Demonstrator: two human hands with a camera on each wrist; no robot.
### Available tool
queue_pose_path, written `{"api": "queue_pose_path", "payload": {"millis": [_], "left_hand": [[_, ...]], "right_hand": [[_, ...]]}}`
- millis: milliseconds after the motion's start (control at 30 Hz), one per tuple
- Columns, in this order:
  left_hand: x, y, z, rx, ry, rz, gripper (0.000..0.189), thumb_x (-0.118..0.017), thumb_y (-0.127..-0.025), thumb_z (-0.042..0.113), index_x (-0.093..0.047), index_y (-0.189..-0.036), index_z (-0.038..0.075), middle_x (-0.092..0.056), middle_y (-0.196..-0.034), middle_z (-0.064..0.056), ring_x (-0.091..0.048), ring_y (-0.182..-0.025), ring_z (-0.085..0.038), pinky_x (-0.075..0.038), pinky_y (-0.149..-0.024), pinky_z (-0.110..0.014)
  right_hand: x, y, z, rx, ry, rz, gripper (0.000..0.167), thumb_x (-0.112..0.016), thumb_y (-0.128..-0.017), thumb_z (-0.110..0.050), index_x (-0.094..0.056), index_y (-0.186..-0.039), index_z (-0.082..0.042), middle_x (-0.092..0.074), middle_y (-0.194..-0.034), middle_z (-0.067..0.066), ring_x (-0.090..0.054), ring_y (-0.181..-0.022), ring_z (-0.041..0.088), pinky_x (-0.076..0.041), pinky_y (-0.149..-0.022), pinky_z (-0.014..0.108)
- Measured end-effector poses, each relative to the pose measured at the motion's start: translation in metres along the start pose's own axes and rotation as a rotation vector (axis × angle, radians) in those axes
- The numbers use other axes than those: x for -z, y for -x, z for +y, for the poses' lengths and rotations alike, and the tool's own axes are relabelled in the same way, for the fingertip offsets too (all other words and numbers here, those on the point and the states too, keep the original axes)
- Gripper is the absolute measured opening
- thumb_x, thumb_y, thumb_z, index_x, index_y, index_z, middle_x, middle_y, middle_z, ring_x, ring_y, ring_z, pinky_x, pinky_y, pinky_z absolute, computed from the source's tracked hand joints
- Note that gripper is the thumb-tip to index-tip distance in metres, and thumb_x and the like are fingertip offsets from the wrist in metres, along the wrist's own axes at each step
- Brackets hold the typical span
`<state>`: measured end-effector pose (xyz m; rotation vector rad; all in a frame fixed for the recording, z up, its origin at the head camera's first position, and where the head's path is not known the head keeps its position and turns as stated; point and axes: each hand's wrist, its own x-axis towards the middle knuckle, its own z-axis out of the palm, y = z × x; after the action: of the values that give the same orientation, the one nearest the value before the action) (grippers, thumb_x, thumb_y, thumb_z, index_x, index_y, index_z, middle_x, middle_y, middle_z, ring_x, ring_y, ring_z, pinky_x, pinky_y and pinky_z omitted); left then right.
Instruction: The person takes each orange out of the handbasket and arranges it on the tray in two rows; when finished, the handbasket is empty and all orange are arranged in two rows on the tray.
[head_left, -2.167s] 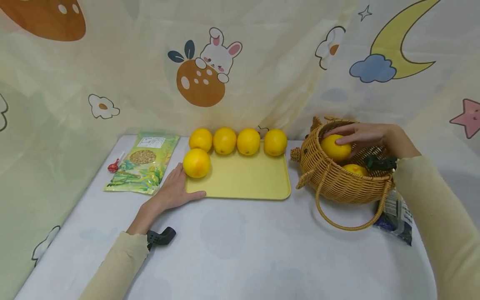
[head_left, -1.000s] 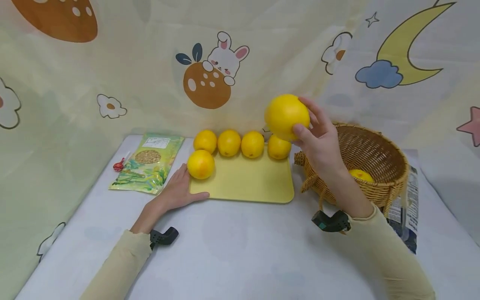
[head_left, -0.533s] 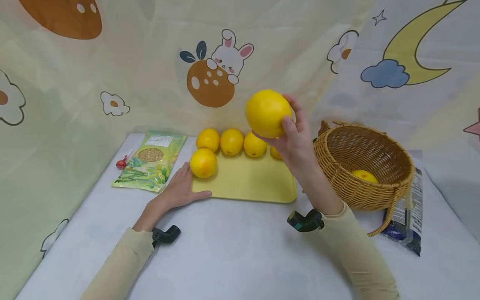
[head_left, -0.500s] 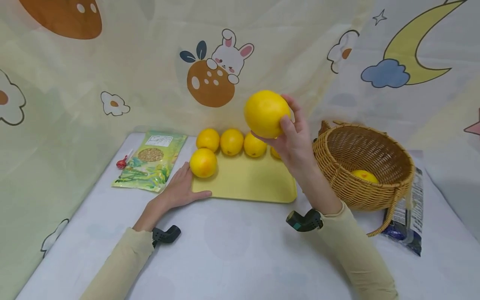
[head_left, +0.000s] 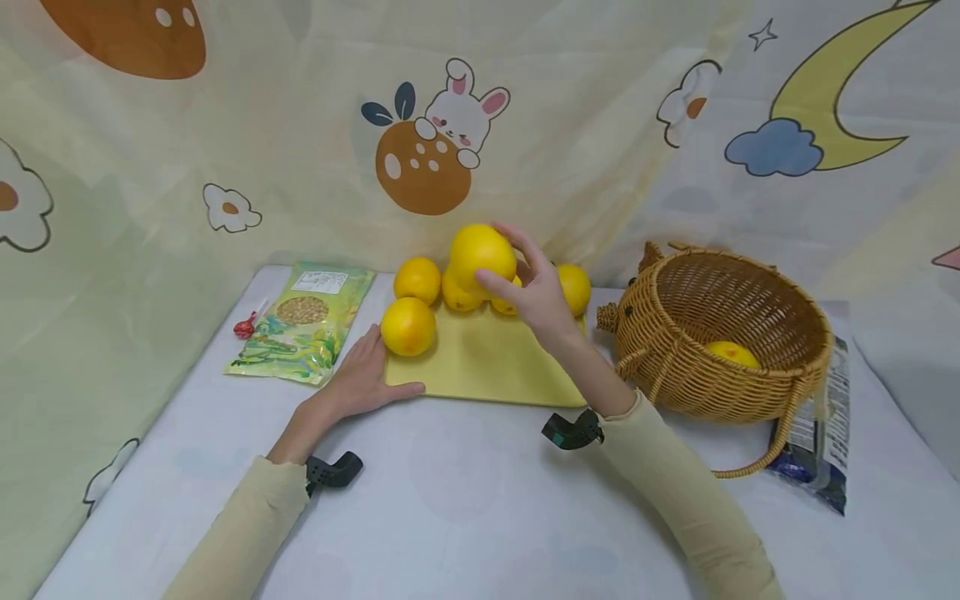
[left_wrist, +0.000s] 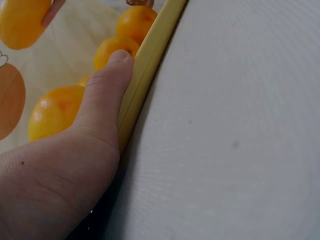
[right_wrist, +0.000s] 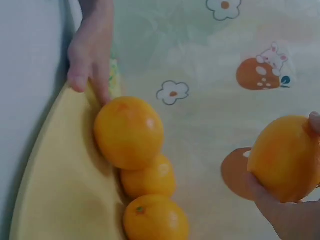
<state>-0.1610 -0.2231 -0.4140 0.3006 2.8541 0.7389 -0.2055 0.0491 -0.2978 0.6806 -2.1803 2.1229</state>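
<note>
My right hand (head_left: 536, 296) holds an orange (head_left: 483, 254) above the back row on the yellow tray (head_left: 495, 367), thumb on the near side. In the right wrist view that same orange (right_wrist: 281, 160) sits between thumb and fingers. Several oranges line the tray's back edge, partly hidden by the held one; the leftmost orange (head_left: 417, 280) and the rightmost orange (head_left: 574, 287) show beside it. Another orange (head_left: 408, 327) lies in front at the left. My left hand (head_left: 356, 379) rests against the tray's front-left corner, its thumb (left_wrist: 102, 100) along the front rim.
A pig-shaped wicker basket (head_left: 712, 383) with an orange (head_left: 733, 353) inside stands at right, its handle hanging forward. Beneath its right side lies a dark packet (head_left: 817, 467). At left are a green-yellow bag (head_left: 292, 333) and a red lollipop (head_left: 244, 326). Patterned cloth hangs behind.
The right hand lifted an orange out of the basket, carried it left, and has lowered it toward the tray's back row. The left hand stays at the tray's corner.
</note>
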Motion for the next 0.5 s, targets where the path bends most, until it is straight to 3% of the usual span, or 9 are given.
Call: {"api": "queue_pose_path", "payload": {"millis": [100,233,333,500], "left_hand": [[0.000,0.000,0.001,0.009,0.002,-0.003,0.122,-0.063,-0.076,0.073,-0.001,-0.156,0.005,0.001,-0.164,-0.018,0.002,-0.152,-0.036,-0.005,-0.124,-0.054],[-0.001,0.001,0.002,0.005,0.005,0.004,0.121,-0.064,-0.076,0.072,-0.002,-0.156,0.005,0.001,-0.164,-0.018,0.001,-0.152,-0.037,-0.006,-0.123,-0.054],[-0.001,0.001,0.002,0.002,0.001,0.004,0.121,-0.064,-0.076,0.072,-0.002,-0.156,0.005,0.002,-0.164,-0.019,0.001,-0.152,-0.038,-0.006,-0.123,-0.054],[-0.001,0.001,0.002,0.005,-0.005,0.002,0.122,-0.063,-0.076,0.072,0.000,-0.156,0.004,0.003,-0.164,-0.020,0.002,-0.152,-0.038,-0.006,-0.123,-0.054]], "right_hand": [[-0.006,-0.003,0.017,-0.031,0.158,-0.026,0.062,-0.076,-0.084,-0.024,-0.050,-0.141,-0.025,-0.044,-0.146,-0.002,-0.053,-0.118,0.024,-0.052,-0.086,0.028],[-0.011,-0.005,0.038,-0.014,0.359,-0.060,0.063,-0.079,-0.082,-0.026,-0.052,-0.138,-0.022,-0.048,-0.144,0.002,-0.047,-0.126,0.022,-0.045,-0.102,0.039],[-0.013,-0.005,0.051,0.010,0.455,-0.071,0.062,-0.080,-0.080,-0.028,-0.054,-0.136,-0.018,-0.049,-0.142,0.005,-0.044,-0.130,0.023,-0.038,-0.111,0.045],[-0.017,-0.004,0.061,0.035,0.513,-0.095,0.062,-0.082,-0.078,-0.029,-0.056,-0.133,-0.017,-0.051,-0.137,0.007,-0.045,-0.125,0.024,-0.039,-0.110,0.046]]}}
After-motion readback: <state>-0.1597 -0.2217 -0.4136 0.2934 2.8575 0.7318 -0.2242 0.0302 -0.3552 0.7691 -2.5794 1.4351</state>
